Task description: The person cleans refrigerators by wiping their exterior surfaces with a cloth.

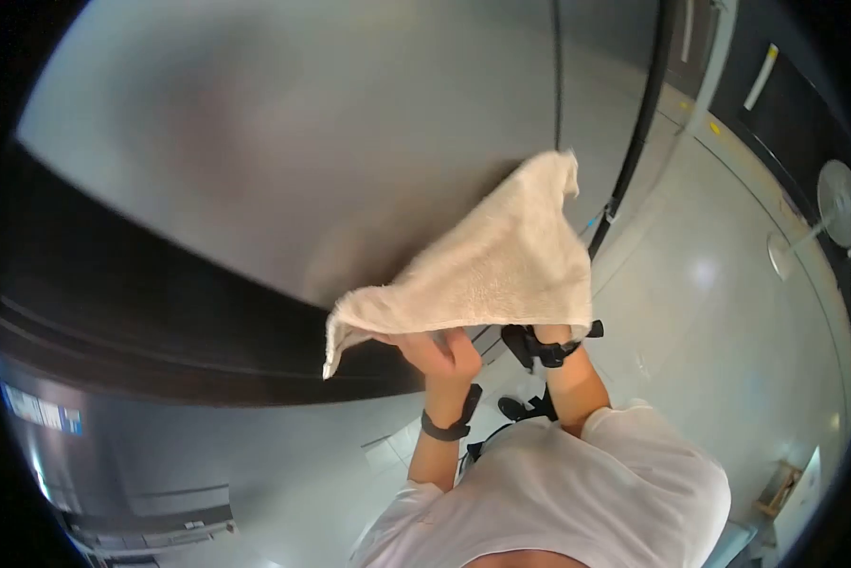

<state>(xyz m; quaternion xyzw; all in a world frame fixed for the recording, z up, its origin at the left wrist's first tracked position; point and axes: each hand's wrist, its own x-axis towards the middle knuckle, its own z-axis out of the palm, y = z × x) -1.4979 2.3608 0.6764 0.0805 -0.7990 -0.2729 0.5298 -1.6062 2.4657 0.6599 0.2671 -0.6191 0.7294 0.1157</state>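
Note:
A beige, fluffy cloth [501,260] is spread in a rough triangle in front of a large glossy grey panel [283,142], which looks like part of a vehicle. My left hand [435,352] is closed on the cloth's lower left edge, some fingers tucked behind it. The cloth covers my right hand; only the forearm and a wrist with a black strap show below its lower right corner. A dark band [160,275] runs along the panel's lower edge. Whether the cloth touches the panel I cannot tell.
A thin seam runs down the panel, with a black trim strip [638,151] farther right. A white pedestal fan [837,192] stands on the pale shiny floor [700,312] at the right. A small wooden object [779,488] sits at the lower right.

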